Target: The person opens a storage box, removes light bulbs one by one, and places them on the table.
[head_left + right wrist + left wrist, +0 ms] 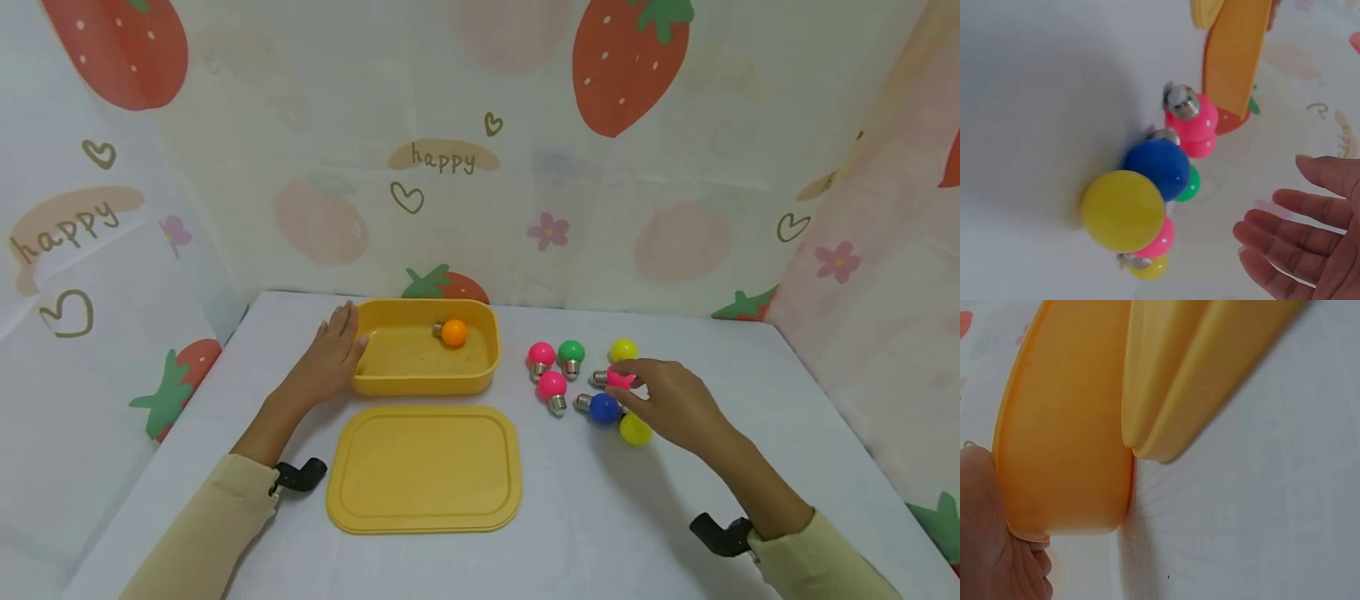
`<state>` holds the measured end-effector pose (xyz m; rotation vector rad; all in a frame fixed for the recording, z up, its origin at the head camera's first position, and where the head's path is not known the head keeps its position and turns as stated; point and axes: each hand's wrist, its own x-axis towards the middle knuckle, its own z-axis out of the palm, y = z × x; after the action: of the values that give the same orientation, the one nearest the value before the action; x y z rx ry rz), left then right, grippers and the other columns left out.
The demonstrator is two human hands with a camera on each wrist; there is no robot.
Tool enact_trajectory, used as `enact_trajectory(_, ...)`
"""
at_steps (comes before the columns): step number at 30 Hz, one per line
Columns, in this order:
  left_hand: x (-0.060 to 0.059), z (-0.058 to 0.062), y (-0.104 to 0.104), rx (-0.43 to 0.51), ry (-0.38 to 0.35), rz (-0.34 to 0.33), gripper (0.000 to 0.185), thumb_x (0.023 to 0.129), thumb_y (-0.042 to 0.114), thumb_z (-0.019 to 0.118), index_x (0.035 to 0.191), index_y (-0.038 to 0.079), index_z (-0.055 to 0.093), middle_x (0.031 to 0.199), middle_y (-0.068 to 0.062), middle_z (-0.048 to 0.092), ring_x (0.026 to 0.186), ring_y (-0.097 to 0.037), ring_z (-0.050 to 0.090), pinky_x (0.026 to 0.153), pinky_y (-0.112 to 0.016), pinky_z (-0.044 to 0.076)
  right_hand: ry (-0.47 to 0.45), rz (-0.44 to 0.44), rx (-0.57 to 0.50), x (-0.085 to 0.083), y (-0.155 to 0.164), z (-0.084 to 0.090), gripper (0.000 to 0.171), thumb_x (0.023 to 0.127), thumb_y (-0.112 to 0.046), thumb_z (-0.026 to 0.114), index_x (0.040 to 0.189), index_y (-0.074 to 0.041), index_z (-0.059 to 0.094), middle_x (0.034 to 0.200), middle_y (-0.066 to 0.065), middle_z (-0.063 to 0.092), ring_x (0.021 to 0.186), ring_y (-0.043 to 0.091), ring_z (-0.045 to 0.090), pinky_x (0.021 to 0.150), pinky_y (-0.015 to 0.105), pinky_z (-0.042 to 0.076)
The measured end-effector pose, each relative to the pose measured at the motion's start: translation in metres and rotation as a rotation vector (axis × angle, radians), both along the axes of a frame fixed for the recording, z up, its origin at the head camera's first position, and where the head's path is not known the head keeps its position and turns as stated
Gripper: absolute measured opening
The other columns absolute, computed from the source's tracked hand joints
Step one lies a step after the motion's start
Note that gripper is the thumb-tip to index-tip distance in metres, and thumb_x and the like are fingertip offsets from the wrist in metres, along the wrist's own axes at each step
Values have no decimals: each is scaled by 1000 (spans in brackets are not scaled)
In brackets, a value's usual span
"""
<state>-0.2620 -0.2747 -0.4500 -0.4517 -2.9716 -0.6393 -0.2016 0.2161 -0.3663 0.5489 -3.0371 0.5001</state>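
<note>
My left hand (330,358) lies against the left end of the yellow box (420,386), fingers straight along its outside and the thumb at the rim. An orange bulb (453,333) lies inside the box. My right hand (1316,231) hovers over a group of bulbs, fingers spread and holding nothing. Nearest to its fingertips is a pink bulb (617,379). Around that one are a blue bulb (604,409), a yellow bulb (636,430) in front and another yellow bulb (622,349) behind. A green bulb (571,351) and two more pink bulbs (552,385) lie farther left.
A flat yellow lid (424,471) lies on the white tabletop (577,533), just in front of the box. Strawberry-patterned cloth (450,225) stands behind the table and along both sides. Each wrist wears a black camera mount (302,475).
</note>
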Motion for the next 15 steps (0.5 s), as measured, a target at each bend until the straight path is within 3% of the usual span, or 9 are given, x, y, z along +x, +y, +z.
enact_trajectory(4,0,0,0,3,7,-8,67,113,31,25,156,-13,0,166,-29,-1,154,-44,-1,122,-60,2,28,37,-15,-3,-7,4,41,92,-32,76,125,-7,72,100,7,75,90,26,68,66,35,57)
enact_trajectory(11,-1,0,-1,1,9,-8,67,113,31,25,156,-13,0,166,-30,-2,153,-45,-1,122,-60,3,23,79,5,-8,-23,16,43,94,-30,74,130,-7,68,111,11,74,101,31,69,77,46,60)
enact_trajectory(15,-1,-1,-1,4,3,-7,67,113,31,25,156,-13,-1,166,-29,-2,154,-44,-2,122,-60,2,28,94,17,-12,-35,21,44,94,-30,75,132,-8,68,112,10,74,102,30,69,77,45,60)
